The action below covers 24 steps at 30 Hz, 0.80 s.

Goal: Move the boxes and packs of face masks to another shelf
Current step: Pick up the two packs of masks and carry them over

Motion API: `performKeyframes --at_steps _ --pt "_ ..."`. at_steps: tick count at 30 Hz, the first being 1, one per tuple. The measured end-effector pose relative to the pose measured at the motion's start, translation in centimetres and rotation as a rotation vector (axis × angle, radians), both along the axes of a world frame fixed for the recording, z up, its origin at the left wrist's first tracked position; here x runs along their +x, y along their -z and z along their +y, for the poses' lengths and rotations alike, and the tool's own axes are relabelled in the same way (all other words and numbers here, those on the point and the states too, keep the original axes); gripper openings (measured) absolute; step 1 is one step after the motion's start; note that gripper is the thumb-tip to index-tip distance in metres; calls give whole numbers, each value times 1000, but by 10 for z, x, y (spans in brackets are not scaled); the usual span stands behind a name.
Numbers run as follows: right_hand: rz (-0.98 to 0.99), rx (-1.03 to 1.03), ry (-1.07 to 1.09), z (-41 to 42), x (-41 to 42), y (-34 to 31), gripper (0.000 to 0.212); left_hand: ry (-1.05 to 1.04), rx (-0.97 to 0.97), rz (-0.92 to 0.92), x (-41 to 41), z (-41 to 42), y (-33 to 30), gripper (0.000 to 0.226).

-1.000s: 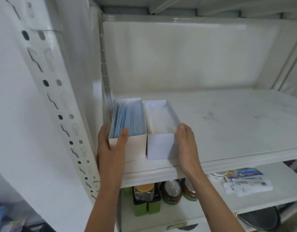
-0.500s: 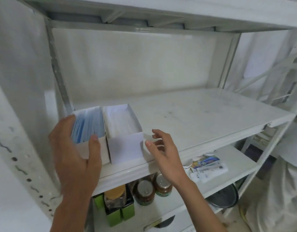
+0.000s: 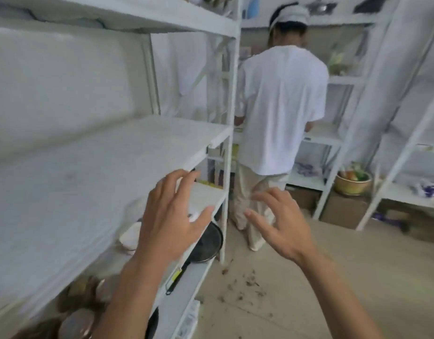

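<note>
Turning: the head view faces right along the white shelf [image 3: 142, 152], toward a person in a white shirt [image 3: 282, 106] who stands with the back to the camera at another rack.
Left hand: the left hand [image 3: 169, 216] is in the air in front of the shelf edge, fingers spread and a little bent, and it holds nothing.
Right hand: the right hand [image 3: 282, 221] is over the floor [image 3: 309, 277], fingers spread and loosely curved, also with nothing in it.
Mask boxes: no box or pack of face masks shows in this view, so I cannot tell where they are.
Handling, as a judgement: such cardboard boxes are probably light and thin-walled, so gripping both short ends or supporting the bottom is safer than squeezing the long sides; soft packs may slip.
Nearby: a dark pan [image 3: 208, 241] lies on the lower shelf.
</note>
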State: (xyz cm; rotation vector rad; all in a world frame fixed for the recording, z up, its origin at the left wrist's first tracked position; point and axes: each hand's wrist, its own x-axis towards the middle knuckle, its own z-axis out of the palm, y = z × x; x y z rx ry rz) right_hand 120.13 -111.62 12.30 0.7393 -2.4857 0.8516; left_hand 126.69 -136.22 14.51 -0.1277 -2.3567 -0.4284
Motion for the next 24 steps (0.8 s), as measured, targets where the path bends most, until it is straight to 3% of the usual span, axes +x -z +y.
performKeyframes --at_steps 5,12,19,24 --pt "-35 190 346 130 21 12 59 290 -112 -241 -76 125 31 73" --pt "-126 175 711 278 60 27 60 640 -181 -344 -134 312 70 72" --pt "-204 180 886 355 50 36 46 710 -161 -381 -187 403 89 66" --pt "-290 219 949 376 -6 41 58 713 -160 -403 -242 428 98 66"
